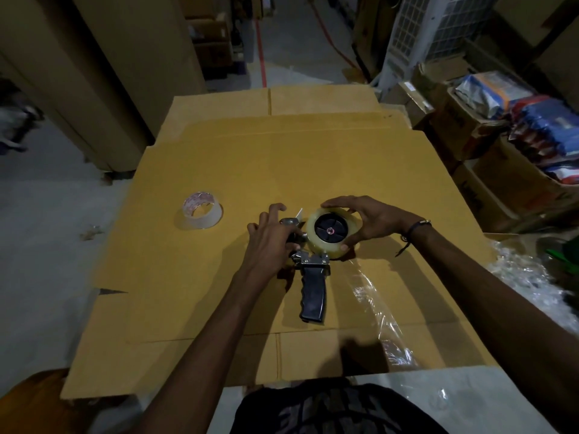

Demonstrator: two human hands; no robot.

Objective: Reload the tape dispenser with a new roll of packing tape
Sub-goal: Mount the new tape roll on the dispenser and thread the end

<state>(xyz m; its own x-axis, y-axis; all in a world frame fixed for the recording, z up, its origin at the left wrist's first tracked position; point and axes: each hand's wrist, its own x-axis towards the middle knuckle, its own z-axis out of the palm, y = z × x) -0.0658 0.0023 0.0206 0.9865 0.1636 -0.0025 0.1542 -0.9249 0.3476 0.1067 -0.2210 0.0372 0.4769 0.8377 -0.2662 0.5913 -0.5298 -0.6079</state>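
Observation:
The tape dispenser (313, 286) lies flat on a sheet of brown cardboard (282, 158), black pistol handle pointing toward me. A full roll of clear packing tape (316, 242) sits on its black hub. My right hand (372, 219) curls round the roll's far and right edge, thumb against its near side. My left hand (272, 236) is at the dispenser's metal front end, thumb and fingertips pinching there, the other fingers spread; a short white strip of tape sticks up beside them. A nearly spent tape roll (200, 211) lies apart on the cardboard, left of my hands.
Crumpled clear plastic film (385, 308) trails over the cardboard's near right part and off to the right. Boxes and blue packets (545, 126) are stacked at the right. Tall cardboard sheets (94, 73) lean at the back left. Grey floor surrounds the cardboard.

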